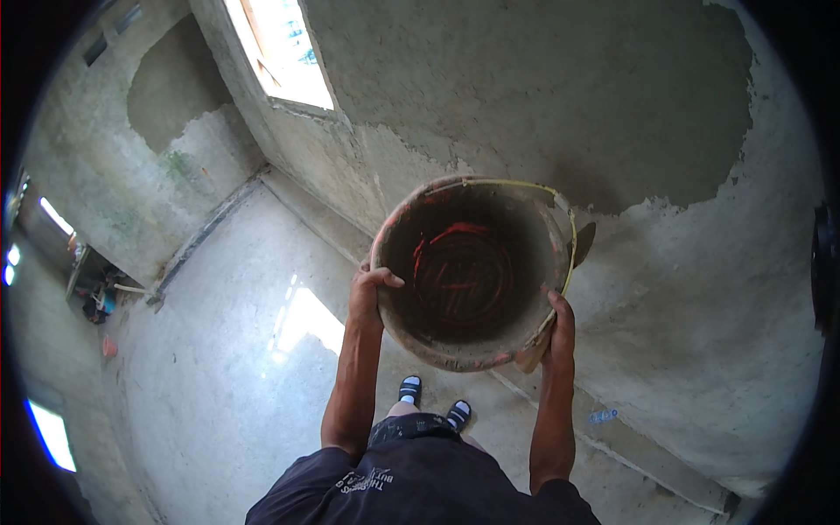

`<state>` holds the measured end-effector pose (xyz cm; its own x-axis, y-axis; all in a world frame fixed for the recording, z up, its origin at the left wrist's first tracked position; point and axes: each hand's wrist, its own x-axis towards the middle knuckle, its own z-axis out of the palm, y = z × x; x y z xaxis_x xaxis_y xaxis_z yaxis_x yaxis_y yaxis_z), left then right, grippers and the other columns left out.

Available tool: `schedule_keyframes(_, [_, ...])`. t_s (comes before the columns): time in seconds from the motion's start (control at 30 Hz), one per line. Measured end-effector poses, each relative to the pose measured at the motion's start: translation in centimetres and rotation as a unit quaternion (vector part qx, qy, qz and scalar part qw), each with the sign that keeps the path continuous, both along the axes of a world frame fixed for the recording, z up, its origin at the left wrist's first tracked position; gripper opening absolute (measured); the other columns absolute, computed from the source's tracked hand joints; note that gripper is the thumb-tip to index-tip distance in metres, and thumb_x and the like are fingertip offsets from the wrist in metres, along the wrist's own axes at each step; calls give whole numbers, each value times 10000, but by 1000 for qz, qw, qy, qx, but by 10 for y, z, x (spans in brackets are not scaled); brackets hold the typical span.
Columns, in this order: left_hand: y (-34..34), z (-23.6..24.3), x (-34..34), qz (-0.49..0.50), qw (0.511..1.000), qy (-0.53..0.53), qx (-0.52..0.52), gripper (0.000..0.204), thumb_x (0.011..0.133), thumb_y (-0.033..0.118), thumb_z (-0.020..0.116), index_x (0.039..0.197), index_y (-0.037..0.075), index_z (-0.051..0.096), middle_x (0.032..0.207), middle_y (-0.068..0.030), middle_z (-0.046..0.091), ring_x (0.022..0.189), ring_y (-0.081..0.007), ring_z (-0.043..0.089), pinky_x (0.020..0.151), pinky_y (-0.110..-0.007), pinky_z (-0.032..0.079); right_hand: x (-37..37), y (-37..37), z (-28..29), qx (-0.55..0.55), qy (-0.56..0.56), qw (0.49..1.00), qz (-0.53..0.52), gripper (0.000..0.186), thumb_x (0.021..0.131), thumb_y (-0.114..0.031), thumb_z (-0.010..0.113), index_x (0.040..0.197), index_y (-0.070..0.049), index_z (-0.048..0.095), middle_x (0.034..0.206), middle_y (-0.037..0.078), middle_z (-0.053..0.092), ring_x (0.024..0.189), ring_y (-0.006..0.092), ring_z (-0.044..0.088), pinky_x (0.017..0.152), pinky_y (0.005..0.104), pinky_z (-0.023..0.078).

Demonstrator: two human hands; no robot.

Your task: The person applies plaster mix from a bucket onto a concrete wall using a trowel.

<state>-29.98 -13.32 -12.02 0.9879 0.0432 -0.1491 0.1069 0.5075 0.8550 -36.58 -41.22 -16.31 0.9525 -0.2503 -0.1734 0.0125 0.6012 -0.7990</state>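
Observation:
Both my hands hold a round bucket (472,337) up in front of me, its mouth turned toward my view. Cement-like grey coats its inner wall, and red scrape marks show on the bottom; no load is visible inside. My left hand (372,293) grips the left rim, thumb over the edge. On the right side, my right hand (560,328) is closed at the rim, near the yellowish wire handle (573,227). A brown flat pointed piece (584,245) sticks out behind the bucket, and a tan piece (531,354) shows under my right hand; both are mostly hidden.
Ahead is a rough wall with a darker plaster patch (542,87) and a window opening (280,52). A low ledge (630,451) runs along the wall's foot, with a clear plastic bottle (604,416) by it. Assorted items (101,297) lie at the far left.

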Motion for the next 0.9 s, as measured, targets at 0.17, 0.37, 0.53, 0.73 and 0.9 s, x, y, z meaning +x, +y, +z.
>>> schedule_keyframes(0.17, [1,-8,-9,-18,999,22,-15,503,595,-57,530,1094,-22,586,932,-90,655,775,-172,626,735,-282,510,-4,-2,9,-15,42,999,-7,544,777,-290,621,1188,47,507,1121,138,561,1012,225,557,868,346,453])
schedule_keyframes(0.37, [-3,-18,-6,-60,996,30,-56,566,699,64,576,1255,9,486,1148,-122,591,1013,-233,582,898,-348,467,-11,-2,6,-43,53,995,-69,477,764,-232,618,1130,61,531,1028,113,585,949,212,576,834,334,464])
schedule_keyframes(0.53, [8,-42,1,-130,982,85,-108,624,727,176,562,1320,32,436,1247,-144,542,1114,-278,541,977,-395,430,-12,2,7,-75,29,992,-92,417,751,-198,617,1081,48,546,976,94,590,864,187,589,788,325,479])
schedule_keyframes(0.73, [23,-44,20,-124,976,78,-160,630,717,208,552,1306,10,452,1250,-143,548,1125,-292,532,987,-386,420,-12,26,6,-82,48,992,-81,487,737,-247,634,1122,31,522,1022,107,574,925,201,575,817,346,476])
schedule_keyframes(0.9, [43,-35,37,-130,979,70,-141,638,703,208,558,1303,13,458,1242,-133,554,1114,-292,535,987,-382,411,-8,52,3,-49,9,991,-121,473,760,-220,642,1128,52,519,994,107,594,863,192,600,789,335,503])
